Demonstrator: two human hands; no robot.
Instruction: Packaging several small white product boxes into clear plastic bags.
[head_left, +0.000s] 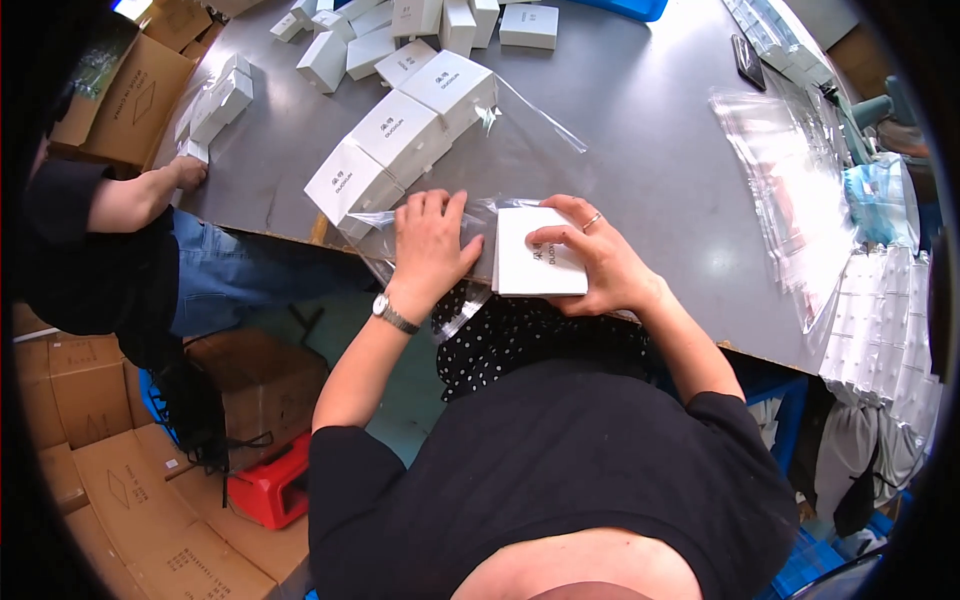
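My right hand [610,262] grips a small white box [518,262] at the table's near edge, thumb and fingers around its right side. To its left, my left hand [432,245] lies with fingers stretched out and thumb apart on a clear plastic bag [540,118]. The bag's film spreads over the table beside the boxes and hangs past the near edge. Beyond my left hand stands a slanting row of white boxes [392,128], packed close together. Whether the whole row is inside the bag I cannot tell.
More white boxes [528,27] lie at the back of the grey table [640,110]. A stack of clear bags [775,170] and a phone [747,62] are at the right. At the left, a co-worker's hand [188,172] touches other boxes. Cartons [120,480] and a red stool [265,490] stand below.
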